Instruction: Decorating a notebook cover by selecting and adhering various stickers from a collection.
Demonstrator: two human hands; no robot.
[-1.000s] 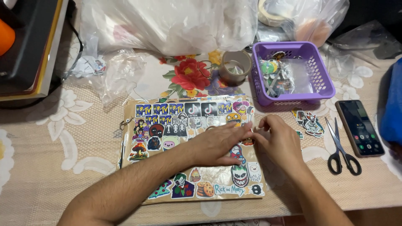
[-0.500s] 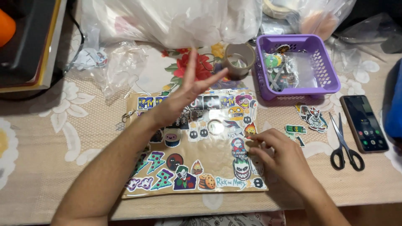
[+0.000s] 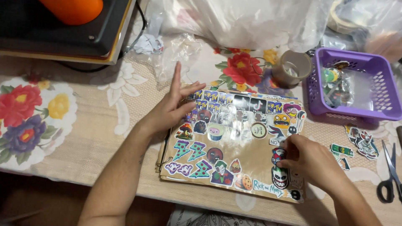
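Pressing a thin, floppy sticker [image 3: 279,155], best gripped by its edge, right hand [image 3: 312,161] pinches it; left hand [image 3: 176,106] spread flat at the sticker board's [image 3: 247,167] ten o'clock

A home craft corner, by the look of it. The table [image 3: 63,142] wears a flowered household cloth. Beyond the fingers lie crumpled plastic bags [image 3: 251,21], a tape roll [image 3: 295,67] and a purple basket [image 3: 379,77] of small bits. Scissors [image 3: 391,175] lie off to the right, beside loose stickers [image 3: 362,144].
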